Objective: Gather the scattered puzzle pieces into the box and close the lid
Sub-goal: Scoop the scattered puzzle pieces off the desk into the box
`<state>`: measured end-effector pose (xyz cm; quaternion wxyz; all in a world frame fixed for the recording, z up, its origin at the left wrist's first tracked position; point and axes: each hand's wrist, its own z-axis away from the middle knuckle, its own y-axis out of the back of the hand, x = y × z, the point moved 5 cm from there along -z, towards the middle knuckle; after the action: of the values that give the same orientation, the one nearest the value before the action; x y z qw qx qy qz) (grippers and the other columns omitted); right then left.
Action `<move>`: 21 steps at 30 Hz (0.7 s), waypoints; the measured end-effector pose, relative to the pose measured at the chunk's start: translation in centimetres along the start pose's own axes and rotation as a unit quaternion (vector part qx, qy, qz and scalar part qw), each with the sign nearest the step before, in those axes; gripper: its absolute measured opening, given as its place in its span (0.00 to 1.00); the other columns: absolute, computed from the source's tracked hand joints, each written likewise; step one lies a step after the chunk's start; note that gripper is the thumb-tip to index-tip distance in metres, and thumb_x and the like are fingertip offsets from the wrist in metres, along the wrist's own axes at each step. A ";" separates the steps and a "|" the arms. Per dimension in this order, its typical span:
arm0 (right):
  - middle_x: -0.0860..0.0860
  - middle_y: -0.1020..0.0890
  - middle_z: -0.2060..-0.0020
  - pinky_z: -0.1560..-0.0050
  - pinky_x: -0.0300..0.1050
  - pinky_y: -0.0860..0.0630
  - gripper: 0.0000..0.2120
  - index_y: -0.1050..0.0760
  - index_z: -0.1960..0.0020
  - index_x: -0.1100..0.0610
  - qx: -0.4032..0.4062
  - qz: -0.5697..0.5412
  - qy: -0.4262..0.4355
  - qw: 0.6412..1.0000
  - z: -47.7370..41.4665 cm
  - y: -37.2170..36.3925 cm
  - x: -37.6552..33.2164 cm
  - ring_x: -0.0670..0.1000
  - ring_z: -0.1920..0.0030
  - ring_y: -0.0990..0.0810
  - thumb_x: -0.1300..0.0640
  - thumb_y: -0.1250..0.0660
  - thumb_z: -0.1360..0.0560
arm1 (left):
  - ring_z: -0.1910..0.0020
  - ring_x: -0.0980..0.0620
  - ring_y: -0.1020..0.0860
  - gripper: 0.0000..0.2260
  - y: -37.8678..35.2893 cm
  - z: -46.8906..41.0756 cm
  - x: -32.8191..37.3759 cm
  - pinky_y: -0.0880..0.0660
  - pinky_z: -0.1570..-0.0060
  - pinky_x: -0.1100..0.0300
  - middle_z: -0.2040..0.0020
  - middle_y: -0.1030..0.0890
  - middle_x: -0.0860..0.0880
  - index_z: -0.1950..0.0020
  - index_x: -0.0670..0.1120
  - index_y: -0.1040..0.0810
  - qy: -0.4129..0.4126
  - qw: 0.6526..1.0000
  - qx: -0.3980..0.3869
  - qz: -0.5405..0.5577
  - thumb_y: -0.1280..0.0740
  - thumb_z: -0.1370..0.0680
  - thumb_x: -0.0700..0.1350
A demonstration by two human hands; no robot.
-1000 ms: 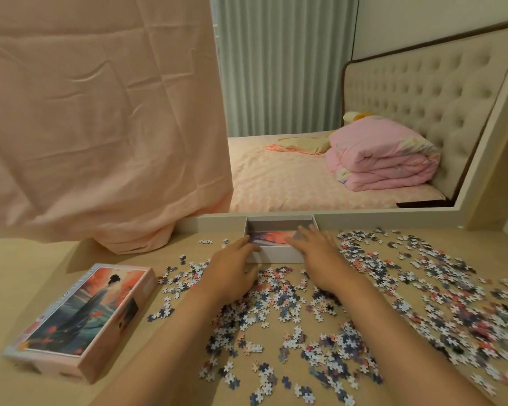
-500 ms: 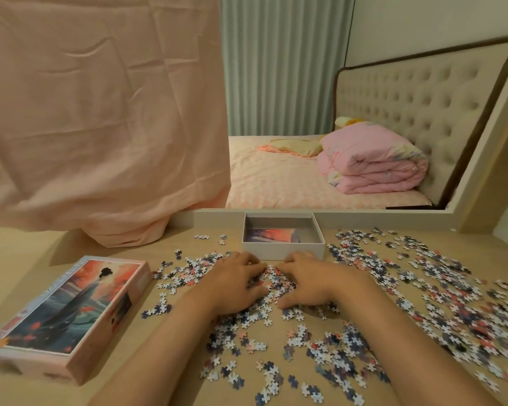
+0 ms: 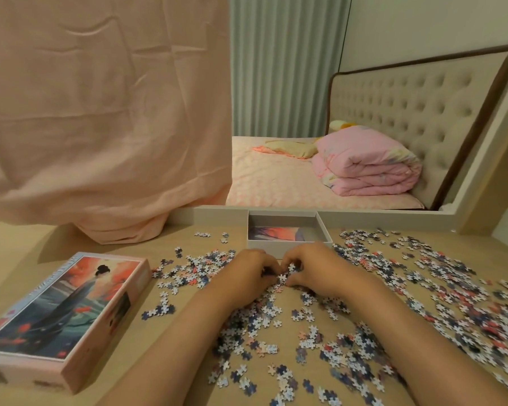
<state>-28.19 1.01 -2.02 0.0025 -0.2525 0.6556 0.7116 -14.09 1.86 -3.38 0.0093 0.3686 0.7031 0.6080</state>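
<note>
Puzzle pieces (image 3: 481,312) lie scattered over the table (image 3: 18,253), thickest to the right and in front of the person, thinner to the left. The box (image 3: 324,228) stands open at the far edge of the table, just beyond both hands. Only a printed sheet shows on its floor. The lid (image 3: 71,312), picture side up, lies well apart to the left.

The left hand (image 3: 247,275) and right hand (image 3: 317,268) meet knuckle to knuckle just in front of the box. The fingers of both are curled inward round a small heap of pieces caught between them.

Handling, as judged:
- Each piece is probably light, thin, stiff card. Weight is no concern.
- Loose pieces slide easily on the smooth top and spill from any gap in a grip.
- Single picking is slow. Rake pieces into a heap, then cup it from both sides with the little fingers flat on the table.
- Lift low and tip the load over the near wall of the box.
- Knobs can bend if squeezed, so close the hands only enough to contain the heap.
- Take the lid by its long sides.
</note>
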 end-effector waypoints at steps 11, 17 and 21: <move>0.48 0.20 0.61 0.61 0.41 0.27 0.03 0.18 0.56 0.51 0.147 -0.100 0.000 0.984 -2.2 6.4 0.1 0.49 0.61 0.23 0.55 0.25 0.28 | 0.60 0.56 0.24 0.04 4.4 -6.0 -0.3 0.34 0.62 0.70 0.59 0.20 0.54 0.50 0.47 0.18 0.044 0.994 0.098 0.036 0.31 0.23 0.43; 0.50 0.18 0.49 0.47 0.47 0.23 0.09 0.19 0.45 0.51 0.101 -0.087 -0.016 0.991 -5.2 4.4 1.1 0.51 0.50 0.20 0.57 0.28 0.24 | 0.53 0.48 0.21 0.11 2.5 -7.9 -1.8 0.31 0.57 0.58 0.50 0.17 0.45 0.40 0.46 0.18 0.035 0.998 0.043 -0.004 0.36 0.20 0.43; 0.51 0.17 0.42 0.41 0.46 0.25 0.15 0.20 0.37 0.51 0.101 -0.081 -0.011 0.992 -5.0 4.4 1.1 0.51 0.43 0.20 0.62 0.33 0.22 | 0.46 0.45 0.24 0.14 2.5 -7.5 -2.8 0.28 0.47 0.53 0.44 0.20 0.45 0.36 0.47 0.20 0.018 0.998 0.058 -0.025 0.40 0.18 0.44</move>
<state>-28.85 -4.64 1.58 0.0929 -0.2953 0.7014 0.6421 -14.30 -6.01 -0.49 -0.0098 0.3401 0.7462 0.5722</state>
